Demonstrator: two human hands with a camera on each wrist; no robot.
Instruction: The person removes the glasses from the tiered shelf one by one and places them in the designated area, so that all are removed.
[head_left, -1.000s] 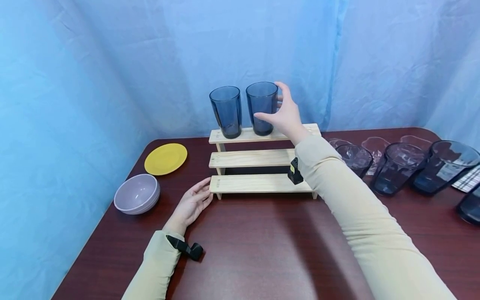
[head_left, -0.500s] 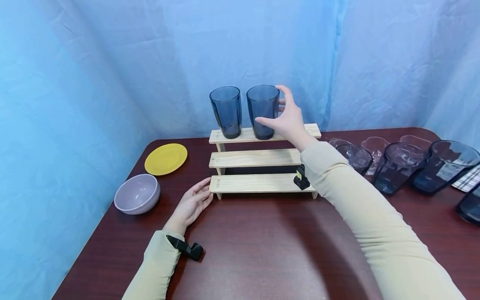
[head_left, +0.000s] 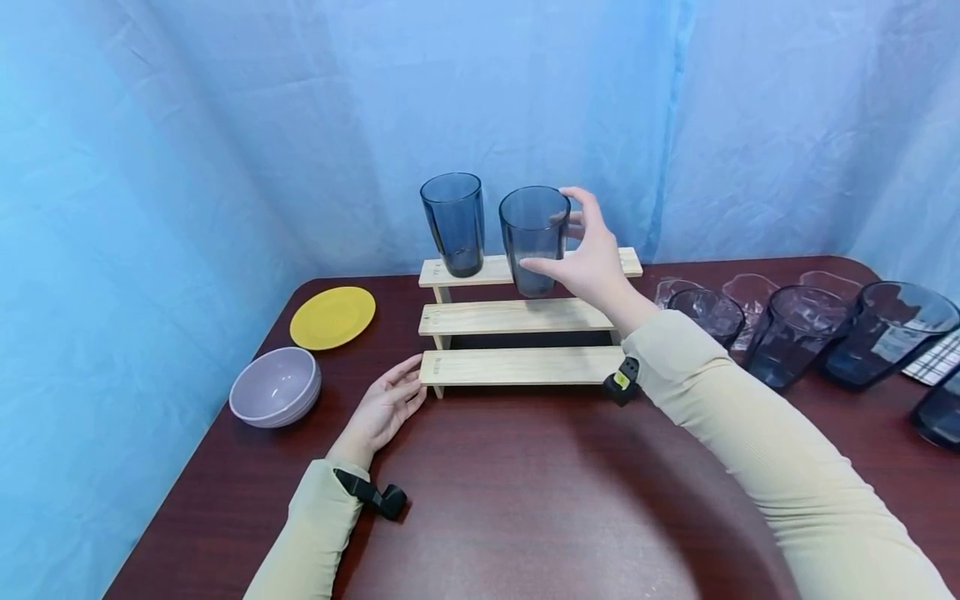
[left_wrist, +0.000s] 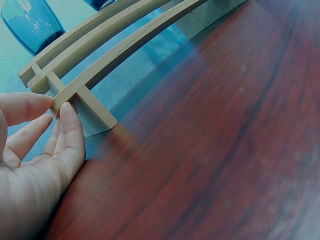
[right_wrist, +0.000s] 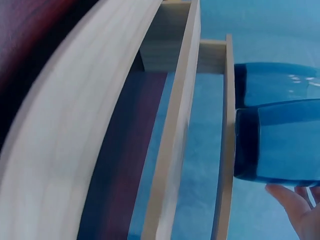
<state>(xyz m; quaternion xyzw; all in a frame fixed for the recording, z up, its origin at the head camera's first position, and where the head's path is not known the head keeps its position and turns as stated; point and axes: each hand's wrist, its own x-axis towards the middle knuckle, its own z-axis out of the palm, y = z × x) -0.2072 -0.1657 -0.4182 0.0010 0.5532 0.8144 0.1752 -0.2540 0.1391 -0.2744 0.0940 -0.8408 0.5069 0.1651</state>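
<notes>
My right hand [head_left: 594, 257] holds a tall blue-tinted drinking glass [head_left: 529, 225] upright, thumb at the near side and fingers round the right. Its base overlaps the front edge of the top tier in the head view. Left of it, a matching glass [head_left: 453, 221] stands on the top tier of a three-step wooden shelf [head_left: 517, 367]. My left hand [head_left: 382, 414] pinches the left end of the lowest tier. In the left wrist view the thumb and a finger meet at that tier's corner [left_wrist: 61, 96]. The right wrist view shows both glasses side by side [right_wrist: 285, 142].
On the left lie a yellow plate [head_left: 332, 318] and a lilac bowl [head_left: 275, 388]. Several dark tinted glasses [head_left: 801, 333] stand to the right, with clear glassware [head_left: 750, 292] behind them. A checked cloth [head_left: 933, 358] shows at the right edge. Blue curtains [head_left: 480, 92] surround the table.
My right hand has drawn the glass off its place on the top tier, down and slightly right, toward me. My left hand and the other glass have stayed put.
</notes>
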